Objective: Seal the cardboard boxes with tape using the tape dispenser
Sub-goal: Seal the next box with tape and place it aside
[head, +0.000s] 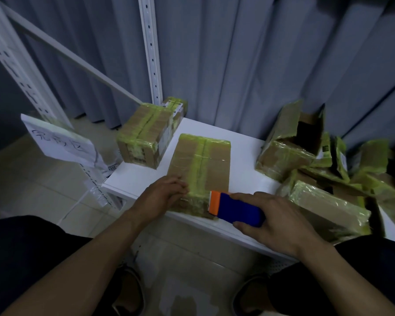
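A flat cardboard box (214, 163) lies on the white table (246, 151) in front of me, with a yellowish strip of tape running down its middle seam. My right hand (276, 222) grips a blue tape dispenser (240, 208) whose orange end touches the box's near edge. My left hand (162, 195) rests on the near left corner of the box, fingers curled over its edge.
Two taped boxes (146, 135) stand stacked at the table's far left corner. A heap of open and taped boxes (317, 156) fills the right side. White shelf uprights (152, 49) and a paper sign (59, 142) stand to the left. Grey curtains hang behind.
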Available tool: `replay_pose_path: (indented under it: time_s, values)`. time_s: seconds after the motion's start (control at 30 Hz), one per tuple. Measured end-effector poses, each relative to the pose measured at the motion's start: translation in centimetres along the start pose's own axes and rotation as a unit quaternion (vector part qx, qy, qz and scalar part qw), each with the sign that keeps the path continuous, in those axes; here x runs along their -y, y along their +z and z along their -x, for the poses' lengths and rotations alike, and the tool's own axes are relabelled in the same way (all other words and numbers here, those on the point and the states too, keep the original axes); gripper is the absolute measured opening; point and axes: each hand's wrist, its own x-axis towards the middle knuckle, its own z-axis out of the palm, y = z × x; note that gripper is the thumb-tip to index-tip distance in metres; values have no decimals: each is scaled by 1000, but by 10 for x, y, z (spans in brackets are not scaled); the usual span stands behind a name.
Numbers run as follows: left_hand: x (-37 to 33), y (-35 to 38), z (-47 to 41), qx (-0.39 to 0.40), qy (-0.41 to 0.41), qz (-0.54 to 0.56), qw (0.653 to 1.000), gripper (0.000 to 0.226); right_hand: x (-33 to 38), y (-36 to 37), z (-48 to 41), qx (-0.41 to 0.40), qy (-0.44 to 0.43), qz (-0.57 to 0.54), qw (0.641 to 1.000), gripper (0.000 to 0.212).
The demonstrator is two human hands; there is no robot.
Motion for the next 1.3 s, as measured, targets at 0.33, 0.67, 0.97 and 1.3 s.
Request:
replay_pose_path:
  time_s: [0.33,0.67,0.97,1.3]
  values:
    - [-16,-2,-5,-16,77,-179,981,27,-6,11,-15,38,25,-48,998,61]
    - [-12,22,-17,21,100,-151,983,55,-10,14,-12,67,5,-22,997,69]
    - [-4,8,-16,-8,146,-111,983,42,-5,14,-8,49,-35,-11,998,62]
    - [0,6,-17,3,109,-85,990,30,-27,6,5,50,20,-55,997,63]
